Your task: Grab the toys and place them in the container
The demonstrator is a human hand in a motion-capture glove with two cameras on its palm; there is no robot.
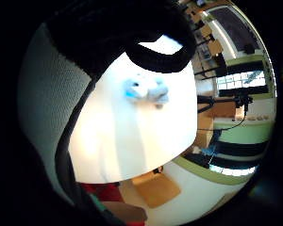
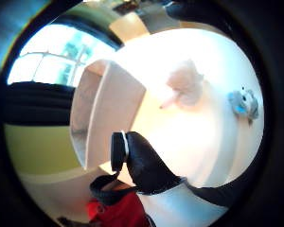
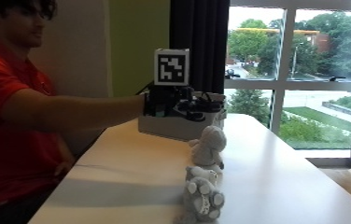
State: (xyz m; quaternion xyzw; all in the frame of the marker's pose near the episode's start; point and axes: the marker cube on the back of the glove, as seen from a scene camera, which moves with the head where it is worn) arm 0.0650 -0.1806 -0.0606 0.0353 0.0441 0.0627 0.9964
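The gloved right hand (image 3: pixel 174 103) hovers above the white container (image 3: pixel 179 125), fingers loosely curled and holding nothing, while two plush toys (image 3: pixel 208 145) (image 3: pixel 200 195) sit on the worktop (image 3: pixel 126 177) near the container, awaiting pickup.

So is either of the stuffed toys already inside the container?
No. In the outside view both the nearer grey toy and the paler toy behind it sit on the white table, outside the container.
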